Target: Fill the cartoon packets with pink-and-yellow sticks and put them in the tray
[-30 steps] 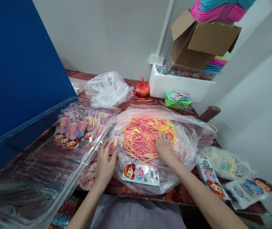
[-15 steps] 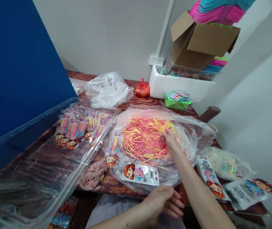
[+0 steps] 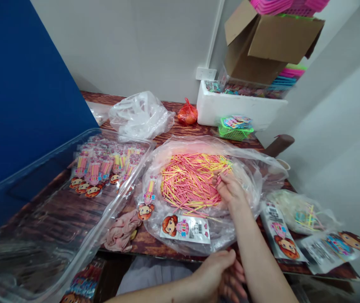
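Note:
A heap of thin pink and yellow sticks [image 3: 189, 181] lies in a wide clear plastic bag [image 3: 199, 145] spread open on the table. At the heap's right side my right hand [image 3: 232, 189] pinches a few pink sticks between thumb and fingers. Below the bag, at the table's front edge, my left hand [image 3: 219, 271] hangs with its fingers apart, and nothing shows in it. A silver printed pouch [image 3: 184, 229] lies flat on the bag's near side. Left of the heap is a filled clear-fronted packet [image 3: 148, 198] with a cartoon girl on it.
A large clear plastic tub [image 3: 104, 227] on the left holds several filled packets [image 3: 93, 170]. A pink cloth [image 3: 121, 231] lies beside it. More pouches [image 3: 282, 233] and a bag of sticks [image 3: 303, 212] lie right. Behind stand a green basket [image 3: 235, 130] and a white foam box [image 3: 239, 107].
My right hand has turned a little at the heap's right edge, still pinching pink sticks. My left hand has shifted slightly right and down. The whole view has tilted a little.

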The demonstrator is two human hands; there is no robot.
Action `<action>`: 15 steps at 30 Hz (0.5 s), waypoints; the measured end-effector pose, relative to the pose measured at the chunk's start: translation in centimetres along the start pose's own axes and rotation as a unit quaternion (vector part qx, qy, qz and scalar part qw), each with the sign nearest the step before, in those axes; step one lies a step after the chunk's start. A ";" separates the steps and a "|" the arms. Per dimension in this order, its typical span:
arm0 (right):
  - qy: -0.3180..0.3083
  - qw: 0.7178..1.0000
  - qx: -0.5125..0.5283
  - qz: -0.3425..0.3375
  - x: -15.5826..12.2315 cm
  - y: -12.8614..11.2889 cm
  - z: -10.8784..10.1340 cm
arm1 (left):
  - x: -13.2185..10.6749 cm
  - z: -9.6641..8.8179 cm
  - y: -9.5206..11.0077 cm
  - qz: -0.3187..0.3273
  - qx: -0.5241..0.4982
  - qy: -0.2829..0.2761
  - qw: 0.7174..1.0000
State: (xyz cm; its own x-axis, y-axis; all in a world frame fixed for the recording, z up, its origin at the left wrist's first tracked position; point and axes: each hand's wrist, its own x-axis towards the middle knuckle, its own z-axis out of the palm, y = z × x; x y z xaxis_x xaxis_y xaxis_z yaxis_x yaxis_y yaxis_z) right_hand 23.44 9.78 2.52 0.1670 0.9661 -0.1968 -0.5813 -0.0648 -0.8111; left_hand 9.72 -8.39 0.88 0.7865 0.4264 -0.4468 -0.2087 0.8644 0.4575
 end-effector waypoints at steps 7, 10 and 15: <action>-0.009 0.890 -0.455 -0.036 -4.1 1.2 -0.1 | -2.9 -1.0 3.1 0.044 0.060 0.048 0.996; -0.027 0.788 -0.612 -0.055 -5.5 2.2 0.8 | -3.3 -1.5 3.6 0.066 0.047 0.059 0.995; -0.039 0.701 -0.707 -0.081 -5.0 3.2 1.9 | -3.4 -2.1 3.7 0.078 0.040 0.069 0.994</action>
State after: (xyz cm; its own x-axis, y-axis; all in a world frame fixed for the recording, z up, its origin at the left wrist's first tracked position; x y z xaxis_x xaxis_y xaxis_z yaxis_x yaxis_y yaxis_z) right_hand 19.26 5.22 1.96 0.0635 0.9965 -0.0538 0.8208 -0.0828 -0.5652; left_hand 5.06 -6.10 2.52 0.6598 0.5904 -0.4649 -0.2707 0.7638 0.5859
